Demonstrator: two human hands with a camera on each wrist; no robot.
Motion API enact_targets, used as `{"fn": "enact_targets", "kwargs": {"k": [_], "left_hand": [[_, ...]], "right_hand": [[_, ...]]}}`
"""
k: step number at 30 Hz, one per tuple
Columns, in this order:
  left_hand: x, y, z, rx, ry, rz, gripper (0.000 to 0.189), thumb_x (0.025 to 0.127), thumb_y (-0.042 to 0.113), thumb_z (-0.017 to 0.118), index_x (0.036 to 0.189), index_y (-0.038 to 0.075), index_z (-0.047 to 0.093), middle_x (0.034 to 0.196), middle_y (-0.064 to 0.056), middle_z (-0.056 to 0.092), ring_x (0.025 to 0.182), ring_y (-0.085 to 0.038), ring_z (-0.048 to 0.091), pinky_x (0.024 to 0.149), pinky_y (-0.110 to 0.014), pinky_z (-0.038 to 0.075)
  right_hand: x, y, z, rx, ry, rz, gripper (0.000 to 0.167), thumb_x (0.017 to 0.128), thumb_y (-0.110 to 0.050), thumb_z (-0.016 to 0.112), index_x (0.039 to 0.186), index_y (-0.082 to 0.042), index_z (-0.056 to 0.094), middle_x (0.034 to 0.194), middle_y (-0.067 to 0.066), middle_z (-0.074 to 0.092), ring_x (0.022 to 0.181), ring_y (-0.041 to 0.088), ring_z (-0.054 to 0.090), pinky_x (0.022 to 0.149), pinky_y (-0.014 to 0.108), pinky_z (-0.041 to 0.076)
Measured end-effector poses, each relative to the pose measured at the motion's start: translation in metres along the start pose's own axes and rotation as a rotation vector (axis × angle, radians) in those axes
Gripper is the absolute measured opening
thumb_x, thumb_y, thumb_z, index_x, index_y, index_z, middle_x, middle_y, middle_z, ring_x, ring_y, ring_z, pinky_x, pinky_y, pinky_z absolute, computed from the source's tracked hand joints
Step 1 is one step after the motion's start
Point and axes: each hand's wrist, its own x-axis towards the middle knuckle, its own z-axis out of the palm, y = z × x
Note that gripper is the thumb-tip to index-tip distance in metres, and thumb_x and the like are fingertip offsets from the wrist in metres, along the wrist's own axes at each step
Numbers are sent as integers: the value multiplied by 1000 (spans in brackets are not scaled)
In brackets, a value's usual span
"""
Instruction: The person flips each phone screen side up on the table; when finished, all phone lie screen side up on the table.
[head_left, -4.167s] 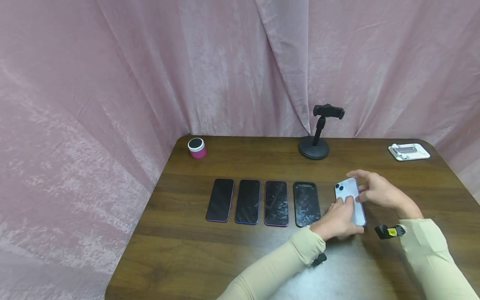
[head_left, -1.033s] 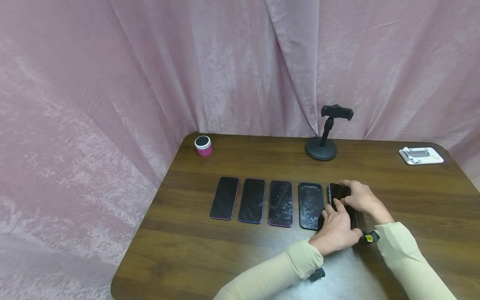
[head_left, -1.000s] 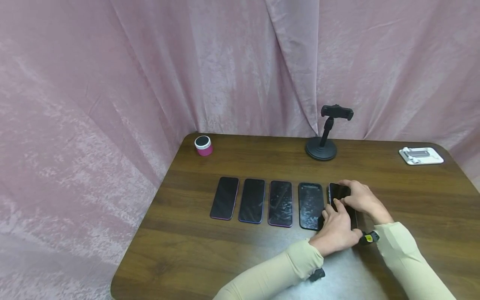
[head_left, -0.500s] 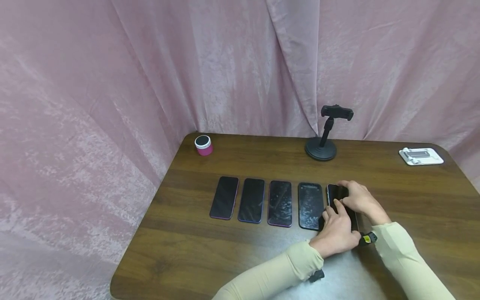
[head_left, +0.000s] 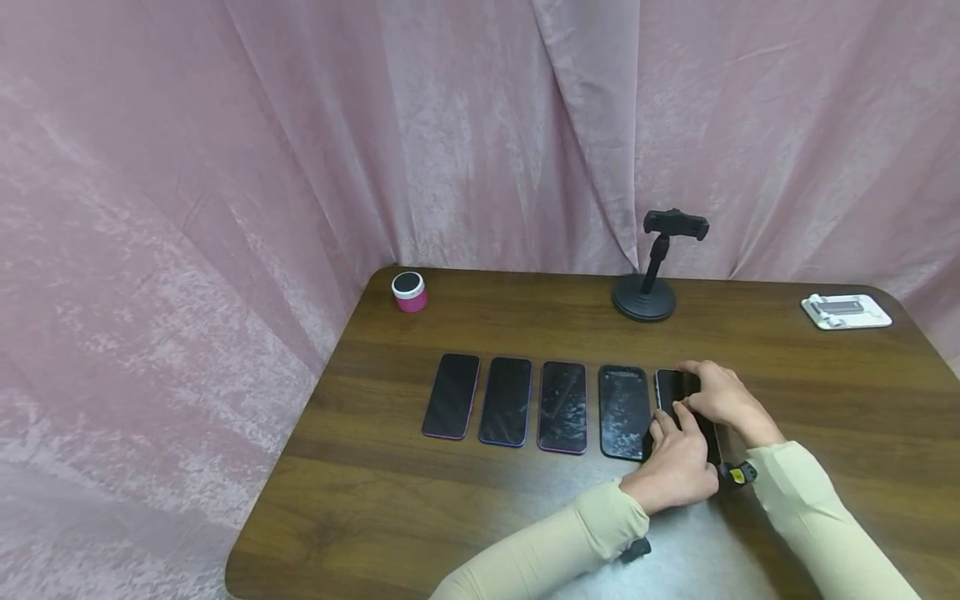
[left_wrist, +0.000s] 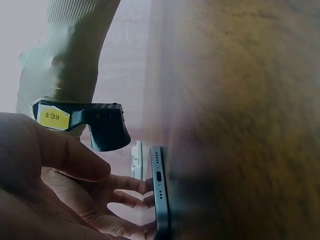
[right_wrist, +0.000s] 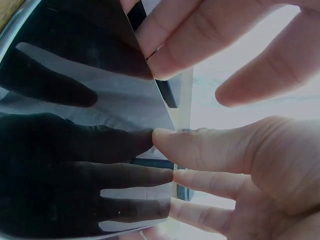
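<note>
A smartphone (head_left: pixel 669 385) lies screen up at the right end of a row of dark-screened phones, and both hands are on it. My left hand (head_left: pixel 675 467) reaches over its near part; fingertips touch the screen and left side, while the left thumb (left_wrist: pixel 87 162) stays apart from it in the wrist views. My right hand (head_left: pixel 726 402) is at the far right part. Its thumb (right_wrist: pixel 200 147) and straight fingers touch the glossy screen (right_wrist: pixel 55 135), which mirrors them. In the left wrist view, the smartphone's port end (left_wrist: pixel 159 185) faces me. The hands cover much of it.
Left of it lie several phones, the nearest being a black-edged phone (head_left: pixel 624 412). Farther back stand a black phone holder (head_left: pixel 645 296) and a pink jar-like item with a white rim (head_left: pixel 409 293). A white folding stand (head_left: pixel 846 312) lies back right on the wooden table (head_left: pixel 337 517).
Earlier the smartphone showed its pale back and sat apart from the row; now its screen faces up beside the neighbouring phone. Over the last second the phone and hands shift only slightly.
</note>
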Motion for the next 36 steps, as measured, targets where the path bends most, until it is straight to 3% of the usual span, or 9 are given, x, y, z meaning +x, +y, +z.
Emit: {"fn": "enact_targets", "kwargs": {"k": [5,12,17,22,29,36], "left_hand": [[2,-5,-5,8,7,58,88,84,21,72,156,-2,27,157,-25,30,145,-30,28,110,-24,32],[7,-23,-22,-88,-50,100,79,91,27,67,158,5,30,162,-17,27,146,-26,30,111,-28,34],[14,-36,-37,-9,-69,179,67,95,31,63,154,9,41,158,-11,37,144,-22,36,111,-27,34],[23,-51,-52,81,-48,248,60,96,31,63,150,8,48,153,-10,45,142,-21,39,113,-28,32],[36,-74,-75,137,1,241,59,97,31,64,150,9,49,153,-14,45,141,-30,41,112,-38,36],[44,-96,-98,169,68,213,61,98,35,64,150,9,48,156,-20,38,143,-36,36,110,-47,39]], "right_hand": [[2,1,-2,-34,-4,-11,57,79,-1,66,131,16,53,123,42,54,98,46,55,81,58,47],[6,-4,-6,-91,22,-61,51,90,-14,68,127,18,55,125,42,55,116,59,51,93,67,42],[9,-12,-9,-84,41,-75,56,95,-17,64,133,22,48,131,43,49,122,62,43,99,70,35],[11,-24,-9,-69,98,-118,60,99,-22,62,138,20,43,140,45,41,127,65,34,103,71,28],[16,-43,-7,-45,127,-136,67,102,-30,58,147,14,36,149,42,30,136,62,25,99,80,22],[25,-57,-6,-88,161,-188,72,103,-35,57,150,13,33,154,39,27,140,60,20,100,79,22]]}}
